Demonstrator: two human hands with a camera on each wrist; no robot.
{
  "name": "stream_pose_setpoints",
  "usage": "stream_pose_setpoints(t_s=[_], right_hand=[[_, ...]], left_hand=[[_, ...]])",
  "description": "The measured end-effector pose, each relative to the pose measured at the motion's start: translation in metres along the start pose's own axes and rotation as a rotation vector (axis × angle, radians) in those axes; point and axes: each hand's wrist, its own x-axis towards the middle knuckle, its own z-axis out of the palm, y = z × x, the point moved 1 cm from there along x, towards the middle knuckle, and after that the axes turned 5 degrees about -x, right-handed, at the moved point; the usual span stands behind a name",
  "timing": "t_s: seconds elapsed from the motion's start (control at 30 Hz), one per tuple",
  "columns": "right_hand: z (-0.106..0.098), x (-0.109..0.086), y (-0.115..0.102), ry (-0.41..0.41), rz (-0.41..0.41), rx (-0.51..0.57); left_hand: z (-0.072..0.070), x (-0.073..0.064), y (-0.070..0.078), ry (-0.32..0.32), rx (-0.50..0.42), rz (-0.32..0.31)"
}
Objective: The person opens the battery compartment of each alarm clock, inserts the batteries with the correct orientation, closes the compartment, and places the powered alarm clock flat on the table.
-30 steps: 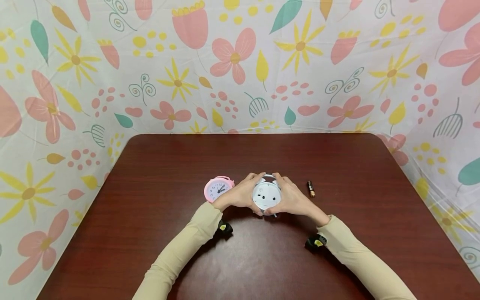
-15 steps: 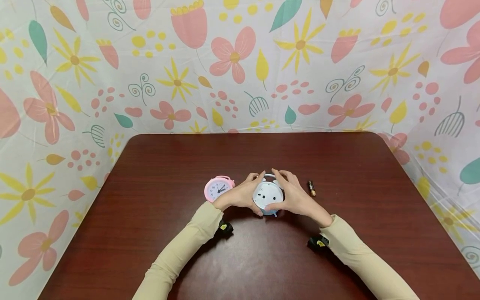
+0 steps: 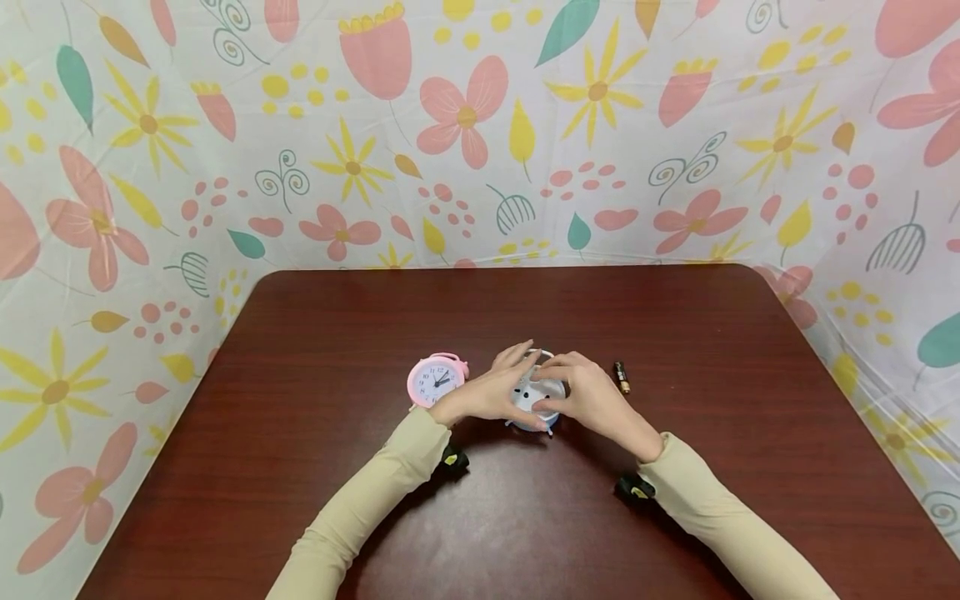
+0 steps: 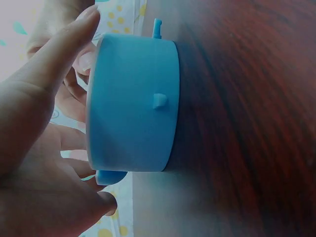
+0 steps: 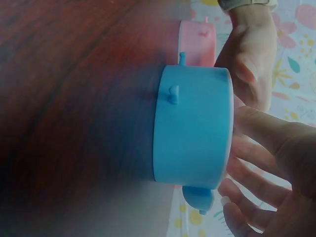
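A light blue alarm clock (image 3: 542,423) lies face down on the table, its white back up, with dark holes or knobs showing between my hands. My left hand (image 3: 492,393) spans its left side, thumb stretched along the lower edge and fingers up by the handle. In the left wrist view, that thumb (image 4: 54,57) lies over the back's edge. My right hand (image 3: 596,404) bends over the back from the right, thumb and fingertips at the white face but spread apart. The right wrist view shows the clock's blue side (image 5: 192,128) and a bell (image 5: 198,197).
A pink alarm clock (image 3: 435,381) lies face up to the left, beside my left wrist. A black and copper battery (image 3: 622,377) lies to the right of my right hand. The dark wooden table (image 3: 480,533) stands against a flower-patterned cloth (image 3: 480,217).
Both hands framed the clock's two sides before. Now my right thumb and fingers have come inward over its back, and my left hand has shifted slightly right across it.
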Motion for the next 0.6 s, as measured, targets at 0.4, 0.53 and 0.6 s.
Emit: stream_pose_setpoints(t_s=[0.4, 0.53, 0.6], right_hand=[[0.0063, 0.0029, -0.0019, -0.016, -0.11, 0.002], [0.0071, 0.0034, -0.0043, 0.016, -0.153, -0.046], [0.0072, 0.0029, -0.0062, 0.02, -0.17, -0.099]], left_hand=[[0.0058, 0.0005, -0.006, -0.032, 0.011, 0.015], [0.006, 0.0007, -0.0063, -0.035, 0.032, 0.023], [0.006, 0.0007, -0.0065, -0.032, 0.047, 0.03]])
